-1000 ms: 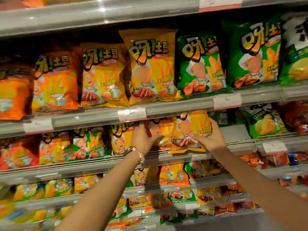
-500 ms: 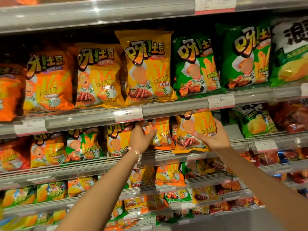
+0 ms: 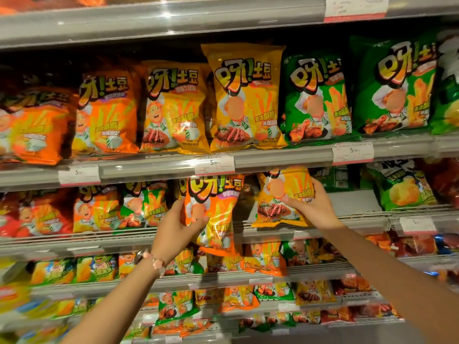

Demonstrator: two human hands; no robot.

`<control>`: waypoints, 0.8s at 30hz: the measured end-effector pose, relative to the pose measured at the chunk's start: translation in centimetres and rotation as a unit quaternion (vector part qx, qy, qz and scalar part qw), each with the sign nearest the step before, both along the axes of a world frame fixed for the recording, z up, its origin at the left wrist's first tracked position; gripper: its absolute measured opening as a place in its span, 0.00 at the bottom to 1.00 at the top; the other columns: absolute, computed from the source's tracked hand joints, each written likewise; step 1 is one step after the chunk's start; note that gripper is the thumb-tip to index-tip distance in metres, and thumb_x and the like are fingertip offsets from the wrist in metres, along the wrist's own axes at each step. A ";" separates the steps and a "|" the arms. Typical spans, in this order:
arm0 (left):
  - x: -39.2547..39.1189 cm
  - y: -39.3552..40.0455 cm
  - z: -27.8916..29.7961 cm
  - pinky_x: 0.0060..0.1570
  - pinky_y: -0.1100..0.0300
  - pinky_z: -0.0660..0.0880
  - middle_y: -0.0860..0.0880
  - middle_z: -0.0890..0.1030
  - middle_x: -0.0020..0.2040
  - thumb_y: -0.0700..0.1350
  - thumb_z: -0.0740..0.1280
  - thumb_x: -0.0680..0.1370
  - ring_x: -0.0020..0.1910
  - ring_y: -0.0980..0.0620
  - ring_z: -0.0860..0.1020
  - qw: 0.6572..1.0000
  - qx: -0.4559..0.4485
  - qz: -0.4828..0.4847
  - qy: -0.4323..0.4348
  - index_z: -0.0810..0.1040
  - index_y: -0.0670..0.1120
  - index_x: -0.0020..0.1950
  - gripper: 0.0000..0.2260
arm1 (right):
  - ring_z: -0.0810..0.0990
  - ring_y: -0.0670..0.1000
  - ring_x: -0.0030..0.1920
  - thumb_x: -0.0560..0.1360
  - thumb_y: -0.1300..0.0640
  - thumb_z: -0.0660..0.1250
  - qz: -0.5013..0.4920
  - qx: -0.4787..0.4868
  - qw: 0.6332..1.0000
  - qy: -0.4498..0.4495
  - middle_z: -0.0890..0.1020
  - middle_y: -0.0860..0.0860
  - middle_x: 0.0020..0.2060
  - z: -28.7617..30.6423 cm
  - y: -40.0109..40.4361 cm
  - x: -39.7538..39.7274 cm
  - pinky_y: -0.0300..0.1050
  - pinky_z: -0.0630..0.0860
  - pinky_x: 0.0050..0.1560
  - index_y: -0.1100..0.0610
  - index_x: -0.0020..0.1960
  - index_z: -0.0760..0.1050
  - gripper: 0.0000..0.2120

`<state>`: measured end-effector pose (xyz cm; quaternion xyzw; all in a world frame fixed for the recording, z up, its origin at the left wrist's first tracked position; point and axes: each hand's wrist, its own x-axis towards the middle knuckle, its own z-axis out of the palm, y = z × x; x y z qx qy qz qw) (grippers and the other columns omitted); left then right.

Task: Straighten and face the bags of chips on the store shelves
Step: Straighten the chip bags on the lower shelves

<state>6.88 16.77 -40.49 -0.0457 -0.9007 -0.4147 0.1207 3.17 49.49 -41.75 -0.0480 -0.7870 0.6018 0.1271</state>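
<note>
On the second shelf [image 3: 347,220] from the top, my left hand [image 3: 177,225] grips the left edge of an orange chip bag [image 3: 217,209]. That bag hangs forward of the shelf, its bottom below the shelf lip. My right hand [image 3: 314,207] holds a yellow chip bag [image 3: 280,197] by its right side; the bag stands on the shelf front, tilted slightly. A dark gap lies between the two bags. On the shelf above, orange, yellow [image 3: 244,95] and green [image 3: 316,95] bags stand upright facing out.
Price tags [image 3: 214,165] clip onto the grey shelf rails. A green bag [image 3: 145,207] stands left of my left hand, another green bag [image 3: 400,186] far right with bare white shelf before it. Lower shelves hold several smaller bags.
My left hand has pulled the orange bag forward and down out of the row, so its front now shows fully. My right hand has stayed on the yellow bag. The camera moved closer.
</note>
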 end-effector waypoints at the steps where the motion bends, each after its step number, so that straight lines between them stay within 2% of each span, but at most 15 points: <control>1: 0.4 -0.7 -0.2 0.50 0.57 0.78 0.52 0.79 0.57 0.57 0.72 0.71 0.52 0.54 0.79 1.000 0.006 0.008 0.009 0.66 0.44 0.72 0.34 | 0.75 0.49 0.57 0.65 0.52 0.78 0.002 -0.004 1.000 -0.001 0.75 0.48 0.58 0.0 -0.7 -0.2 0.44 0.70 0.55 0.51 0.71 0.61 0.41; 3: 0.9 -2.1 -0.4 0.39 0.72 0.72 0.62 0.76 0.47 0.55 0.73 0.72 0.40 0.68 0.75 0.999 0.004 0.034 0.039 0.68 0.43 0.70 0.32 | 0.74 0.49 0.57 0.65 0.51 0.78 -0.004 -0.010 1.000 -0.003 0.75 0.48 0.58 0.1 -2.0 -0.5 0.44 0.70 0.54 0.52 0.71 0.60 0.42; 4: 1.1 -2.8 -0.6 0.34 0.74 0.70 0.65 0.72 0.43 0.55 0.72 0.72 0.36 0.71 0.73 0.997 0.006 0.049 0.051 0.68 0.43 0.70 0.31 | 0.74 0.49 0.57 0.65 0.51 0.78 -0.011 -0.010 1.000 -0.004 0.74 0.48 0.57 0.1 -2.6 -0.7 0.44 0.70 0.54 0.52 0.72 0.59 0.43; 6: 1.2 -4.2 -0.5 0.34 0.73 0.68 0.63 0.72 0.45 0.55 0.72 0.71 0.36 0.68 0.72 0.995 0.013 0.076 0.057 0.66 0.42 0.71 0.33 | 0.73 0.49 0.56 0.64 0.50 0.79 -0.028 -0.001 1.000 -0.007 0.72 0.48 0.56 0.1 -3.8 -1.1 0.44 0.70 0.54 0.53 0.72 0.57 0.44; 8: 1.1 -5.6 -0.5 0.36 0.66 0.66 0.59 0.73 0.47 0.55 0.73 0.71 0.37 0.64 0.70 0.993 0.016 0.100 0.057 0.63 0.42 0.74 0.36 | 0.73 0.48 0.53 0.65 0.51 0.79 -0.037 0.005 0.999 -0.007 0.73 0.46 0.51 -0.1 -5.0 -1.5 0.42 0.69 0.51 0.56 0.71 0.59 0.42; 10: 1.0 -6.8 -0.7 0.32 0.65 0.64 0.60 0.70 0.37 0.55 0.73 0.71 0.32 0.63 0.65 0.992 0.012 0.110 0.064 0.63 0.42 0.74 0.37 | 0.73 0.48 0.51 0.65 0.52 0.78 -0.041 0.005 0.999 -0.011 0.74 0.44 0.47 -0.3 -6.0 -1.9 0.41 0.68 0.49 0.57 0.69 0.61 0.39; 11: 1.0 -7.4 -0.9 0.32 0.66 0.62 0.62 0.66 0.36 0.55 0.73 0.71 0.31 0.64 0.63 0.991 0.013 0.116 0.066 0.63 0.42 0.74 0.37 | 0.74 0.49 0.52 0.65 0.52 0.78 -0.041 0.002 0.999 -0.014 0.74 0.45 0.48 -0.5 -6.5 -2.1 0.42 0.69 0.50 0.57 0.69 0.62 0.39; 13: 0.9 -8.8 -1.1 0.33 0.69 0.62 0.63 0.66 0.38 0.56 0.73 0.70 0.34 0.66 0.63 0.989 0.015 0.133 0.069 0.64 0.42 0.74 0.38 | 0.73 0.50 0.54 0.66 0.51 0.78 -0.041 -0.004 0.999 -0.017 0.73 0.48 0.52 -0.6 -7.5 -2.5 0.43 0.68 0.52 0.57 0.69 0.62 0.39; 14: 0.9 -9.4 -1.1 0.34 0.67 0.64 0.61 0.70 0.40 0.58 0.72 0.69 0.36 0.65 0.67 0.988 0.016 0.137 0.065 0.64 0.42 0.74 0.39 | 0.72 0.50 0.55 0.66 0.51 0.78 -0.041 -0.004 0.999 -0.017 0.73 0.49 0.54 -0.7 -8.0 -2.6 0.44 0.68 0.54 0.57 0.70 0.61 0.39; 16: 0.7 -10.5 -1.1 0.42 0.60 0.70 0.49 0.79 0.53 0.59 0.72 0.69 0.49 0.51 0.77 0.989 0.017 0.137 0.045 0.65 0.42 0.73 0.39 | 0.71 0.52 0.61 0.67 0.49 0.77 -0.040 0.003 0.999 -0.021 0.72 0.51 0.59 -0.9 -8.6 -3.0 0.47 0.69 0.59 0.57 0.71 0.59 0.41; 17: 0.6 -11.1 -1.1 0.46 0.58 0.70 0.44 0.77 0.61 0.59 0.73 0.69 0.58 0.45 0.76 0.990 0.017 0.135 0.038 0.65 0.42 0.73 0.39 | 0.70 0.55 0.65 0.68 0.48 0.76 -0.042 0.020 0.999 -0.028 0.72 0.54 0.63 -1.1 -8.9 -3.2 0.51 0.69 0.63 0.57 0.72 0.58 0.41; 19: 0.3 -11.9 -1.3 0.49 0.57 0.68 0.42 0.74 0.67 0.59 0.73 0.69 0.63 0.42 0.73 0.991 0.023 0.131 0.030 0.64 0.43 0.73 0.38 | 0.68 0.59 0.68 0.69 0.44 0.74 -0.053 0.072 0.995 -0.047 0.70 0.56 0.67 -1.5 -9.1 -3.5 0.58 0.67 0.66 0.56 0.72 0.59 0.40; 21: 0.1 -12.5 -1.4 0.50 0.58 0.67 0.42 0.73 0.67 0.58 0.73 0.69 0.64 0.42 0.72 0.991 0.023 0.126 0.034 0.65 0.43 0.73 0.38 | 0.70 0.60 0.65 0.69 0.43 0.74 -0.063 0.117 0.989 -0.057 0.74 0.58 0.63 -1.7 -9.0 -3.8 0.60 0.68 0.64 0.57 0.67 0.67 0.33; 24: -0.2 -12.8 -1.5 0.52 0.58 0.67 0.43 0.73 0.68 0.57 0.74 0.69 0.64 0.43 0.72 0.992 0.021 0.123 0.028 0.65 0.42 0.72 0.37 | 0.74 0.60 0.62 0.68 0.44 0.75 -0.055 0.188 0.977 -0.086 0.79 0.58 0.56 -2.1 -9.1 -3.9 0.56 0.71 0.61 0.57 0.58 0.75 0.25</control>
